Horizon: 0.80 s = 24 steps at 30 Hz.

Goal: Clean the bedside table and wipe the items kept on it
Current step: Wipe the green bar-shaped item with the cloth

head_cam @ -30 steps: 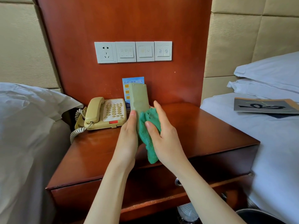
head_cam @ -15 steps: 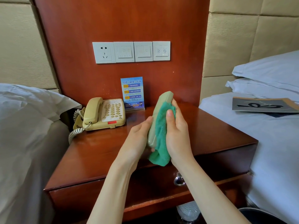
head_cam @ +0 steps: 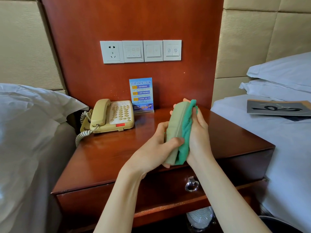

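Wood panel (head_cam: 134, 22) behind, with a row of wall switches (head_cam: 140, 51). Padded beige wall panels (head_cam: 262, 39) either side. White-sheeted beds (head_cam: 286, 148) on both sides.

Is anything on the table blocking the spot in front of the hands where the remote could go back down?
Nothing visible. The tabletop below the remote is bare; the phone and card sit further back left.

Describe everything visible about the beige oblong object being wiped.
The pale beige, oblong, remote-like plastic object is held up above the reddish-brown wooden bedside table, tilted with its far end higher. A lengthwise seam runs along its side; no buttons show from this angle. The left hand holds its lower part, thumb across the seam. The right hand presses a green terry cleaning cloth against its right side. Its underside is hidden.
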Motion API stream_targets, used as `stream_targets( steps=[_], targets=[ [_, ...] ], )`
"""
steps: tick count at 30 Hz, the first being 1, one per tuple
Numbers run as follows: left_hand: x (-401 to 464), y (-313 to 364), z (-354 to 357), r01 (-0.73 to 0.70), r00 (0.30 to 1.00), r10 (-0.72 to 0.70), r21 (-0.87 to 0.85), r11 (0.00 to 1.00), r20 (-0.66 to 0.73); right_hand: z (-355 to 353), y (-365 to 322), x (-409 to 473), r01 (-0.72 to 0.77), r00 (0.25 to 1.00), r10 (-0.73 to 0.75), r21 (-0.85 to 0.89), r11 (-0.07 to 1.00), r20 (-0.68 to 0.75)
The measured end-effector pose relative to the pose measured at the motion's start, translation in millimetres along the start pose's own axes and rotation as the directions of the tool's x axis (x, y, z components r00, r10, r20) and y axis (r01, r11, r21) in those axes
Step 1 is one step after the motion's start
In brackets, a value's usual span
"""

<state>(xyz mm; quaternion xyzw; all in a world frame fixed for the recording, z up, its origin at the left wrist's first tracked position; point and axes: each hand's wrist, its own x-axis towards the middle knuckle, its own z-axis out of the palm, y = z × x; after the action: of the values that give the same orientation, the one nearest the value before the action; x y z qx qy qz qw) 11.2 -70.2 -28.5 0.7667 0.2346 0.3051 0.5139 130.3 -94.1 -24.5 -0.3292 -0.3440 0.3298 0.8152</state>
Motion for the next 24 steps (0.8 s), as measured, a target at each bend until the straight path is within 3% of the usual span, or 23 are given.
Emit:
stream_targets(
  steps=[4,8,11,15,19,24],
  targets=[
    [5.1,-11.2,8.8,-0.174,0.969,0.162,-0.049,0.984,-0.184,11.2,10.4,-5.1,0.049,0.997,-0.047,-0.027,0.998,0.068],
    [6.3,-9.4,16.2,-0.222,0.940,0.142,-0.240,0.945,-0.309,16.6,12.8,-13.0,0.086,0.986,-0.058,-0.176,0.981,0.158],
    [10.5,-11.4,13.4,-0.265,0.919,0.097,-0.419,0.868,-0.381,21.4,11.8,-17.6,0.211,0.965,-0.135,-0.364,0.907,0.224],
    [13.2,-10.6,8.9,-0.424,0.840,0.140,-0.474,0.771,-0.524,24.7,17.6,-24.1,0.377,0.924,-0.269,-0.534,0.757,0.271],
    [18.8,-13.6,5.3,-0.486,0.756,0.042,-0.517,0.705,-0.653,23.9,23.2,-23.7,0.465,0.885,-0.333,-0.636,0.616,0.325],
    [23.4,-24.0,6.2,-0.414,0.703,-0.190,-0.612,0.674,-0.685,15.9,24.7,-21.4,0.515,0.857,-0.310,-0.684,0.516,0.412]
  ],
)
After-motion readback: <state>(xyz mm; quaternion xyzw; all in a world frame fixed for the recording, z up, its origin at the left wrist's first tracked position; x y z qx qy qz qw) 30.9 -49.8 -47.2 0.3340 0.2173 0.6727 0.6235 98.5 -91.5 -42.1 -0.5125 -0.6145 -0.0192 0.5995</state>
